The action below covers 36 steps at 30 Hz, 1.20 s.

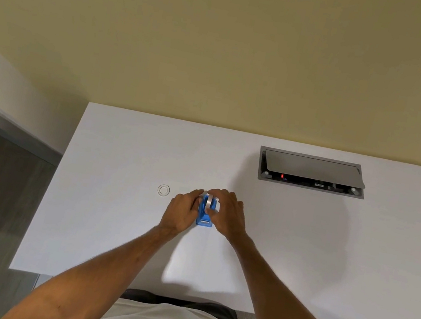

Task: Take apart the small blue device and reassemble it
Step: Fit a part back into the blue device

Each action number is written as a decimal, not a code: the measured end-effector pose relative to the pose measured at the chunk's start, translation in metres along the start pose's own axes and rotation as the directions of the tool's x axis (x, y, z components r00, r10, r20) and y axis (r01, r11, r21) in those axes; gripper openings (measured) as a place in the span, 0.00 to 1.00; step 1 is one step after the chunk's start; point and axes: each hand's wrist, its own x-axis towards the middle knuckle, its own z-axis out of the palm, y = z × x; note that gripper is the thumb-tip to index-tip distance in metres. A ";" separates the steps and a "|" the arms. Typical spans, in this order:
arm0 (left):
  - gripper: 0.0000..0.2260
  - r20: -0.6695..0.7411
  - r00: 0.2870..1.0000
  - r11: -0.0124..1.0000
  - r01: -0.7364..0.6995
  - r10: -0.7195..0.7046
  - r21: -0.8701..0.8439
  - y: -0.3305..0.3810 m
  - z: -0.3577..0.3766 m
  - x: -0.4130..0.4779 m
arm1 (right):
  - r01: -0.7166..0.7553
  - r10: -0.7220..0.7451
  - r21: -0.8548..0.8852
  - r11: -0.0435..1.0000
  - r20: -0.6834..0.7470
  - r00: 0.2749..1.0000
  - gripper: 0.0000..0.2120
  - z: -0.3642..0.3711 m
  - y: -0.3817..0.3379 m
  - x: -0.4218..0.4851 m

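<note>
While lying on the white table (107, 225), the blue device (205, 216) is running lengthwise near to far; left hand (180, 211) and right hand (227, 214) are gripping its sides. Which end is its front is unclear. Grommet (163, 190) is sitting far-left.

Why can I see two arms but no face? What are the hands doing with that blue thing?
The camera sits on the person's head and looks down, so you see what they see: their own arms, no face. There is just this one picture. The left hand and the right hand both hold a small blue device with a silvery part on top, on a white table. A little round ring is set in the table to the left. Further back on the right is a grey box sunk into the table, its lid partly open.
</note>
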 end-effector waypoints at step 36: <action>0.35 0.387 0.913 0.991 0.101 -0.128 0.091 -0.018 0.000 0.015 | 0.011 -0.007 -0.090 0.996 0.047 0.999 0.19 0.013 0.007 0.014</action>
